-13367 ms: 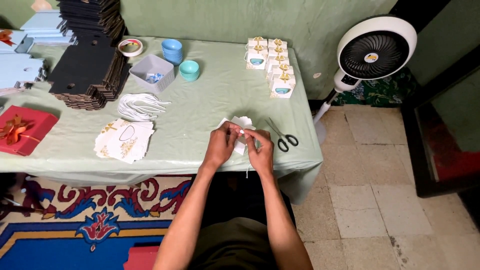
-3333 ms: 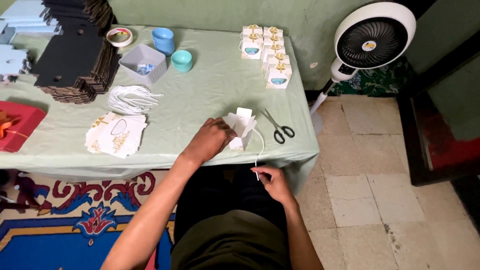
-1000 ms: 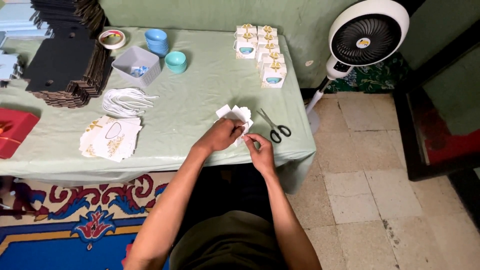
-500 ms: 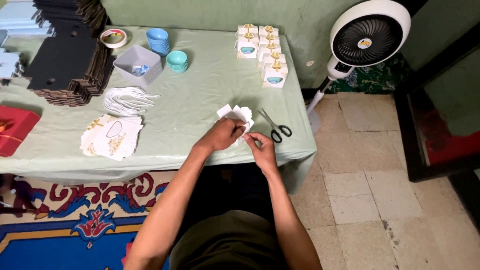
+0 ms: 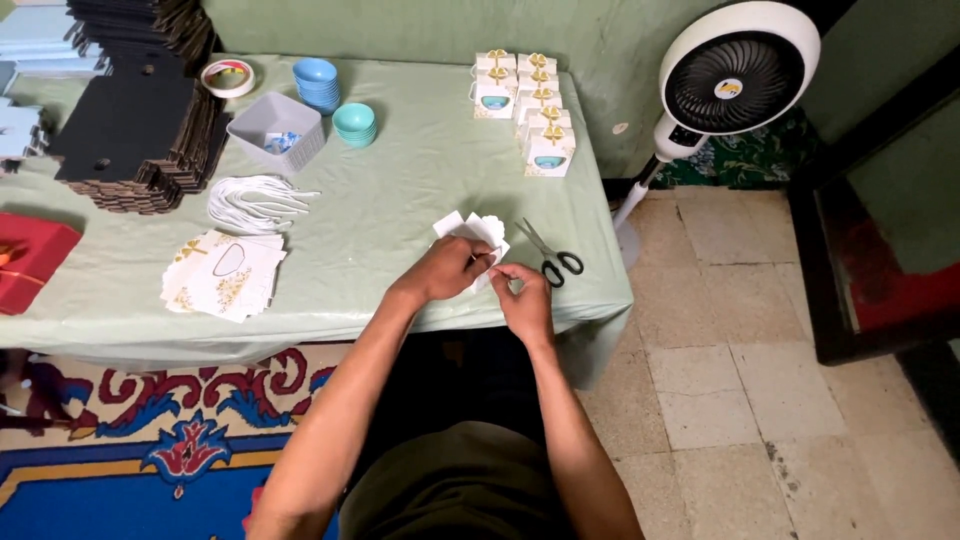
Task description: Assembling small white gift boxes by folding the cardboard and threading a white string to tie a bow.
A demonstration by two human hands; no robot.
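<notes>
one scissors (image 5: 548,259), one fan (image 5: 738,82), two hands (image 5: 490,280)

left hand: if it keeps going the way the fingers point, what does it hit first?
The left hand points up and to the right across the table. It is already on the white card piece; past that, the scissors look like the next thing, though depth is hard to judge.

scissors (image 5: 549,258) right of folded card (image 5: 470,232) on bench (image 5: 400,200); boxes (image 5: 525,118) far right; cord bundle (image 5: 255,200) left; fan (image 5: 738,82) right of bench.
</notes>
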